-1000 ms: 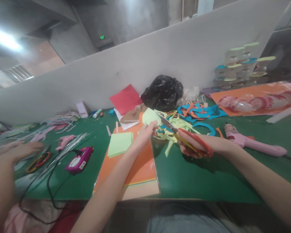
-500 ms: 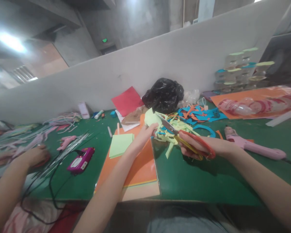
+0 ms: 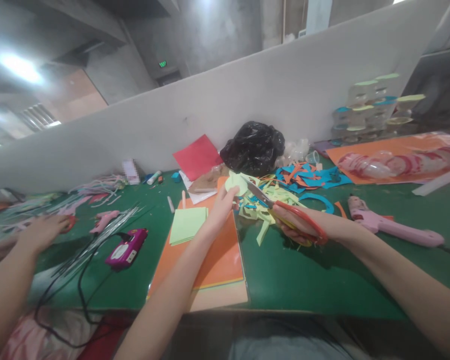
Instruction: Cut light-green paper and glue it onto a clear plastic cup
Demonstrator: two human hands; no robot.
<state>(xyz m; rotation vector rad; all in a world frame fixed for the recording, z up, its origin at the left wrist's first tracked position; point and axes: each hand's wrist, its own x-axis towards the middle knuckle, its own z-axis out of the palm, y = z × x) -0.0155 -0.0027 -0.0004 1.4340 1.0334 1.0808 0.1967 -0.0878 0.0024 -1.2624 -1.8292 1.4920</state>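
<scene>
Between the fingers of my left hand (image 3: 225, 201) is a pale green piece of paper (image 3: 235, 184) with a rounded outline. My right hand (image 3: 293, 224) grips scissors (image 3: 303, 220) with red and yellow handles. Their metal blades point up and left, with the tips at the paper's right edge. Beneath lie light green paper scraps (image 3: 264, 202) in a loose heap. A stack of light green paper sheets (image 3: 188, 225) rests on orange sheets (image 3: 219, 257) under my left forearm.
A pink glue gun (image 3: 393, 225) lies at the right. Behind are a black plastic bag (image 3: 253, 147), a red sheet (image 3: 198, 156) and blue and orange scraps (image 3: 311, 175). Left, a co-worker's hand (image 3: 41, 232) is near a purple device (image 3: 126, 248) with a black cable.
The green paper has turned in my left hand and its outline looks rounder and smaller. My right hand with the scissors shifted slightly left. The co-worker's hand moved left and up.
</scene>
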